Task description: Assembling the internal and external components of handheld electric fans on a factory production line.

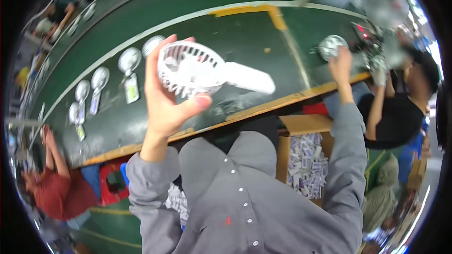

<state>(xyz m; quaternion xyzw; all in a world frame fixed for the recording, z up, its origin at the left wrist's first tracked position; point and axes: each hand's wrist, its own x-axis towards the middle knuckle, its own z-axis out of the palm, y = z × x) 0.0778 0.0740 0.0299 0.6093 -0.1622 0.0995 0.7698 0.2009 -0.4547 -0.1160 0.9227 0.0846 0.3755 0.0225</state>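
– Starting with the largest?

– A long dark-green worktop [245,42], edged in wood along the near side and marked by yellow tape [278,18] near the far edge, perhaps for setting off one stretch from the next.

– Then, below?

– An open cardboard box [303,123], just beside the right thigh, filled with small white-and-purple packets [308,167]. Probably stood there for dipping into without rising.

– And off to the left?

– A row of handheld fans [129,61], lying flat and apart, with heads toward the far edge and handles toward the near one. Likely lined up alike for easy counting and picking up by the handle.

– Held, now?

– In the left hand [162,99], a white handheld fan [193,73], raised above the worktop. Gripped by the head, with thumb below and fingers behind the rim, presumably to leave the handle free, pointing right.

– On the far right?

– A round white fan head [331,46], with the right hand [342,65] curled over the lower right edge, seemingly grasping. Lifted or resting on the worktop? Cannot tell.

– Smallest of all?

– A green-and-white label [131,89] on a handle in the row, facing up, maybe for reading at a glance.
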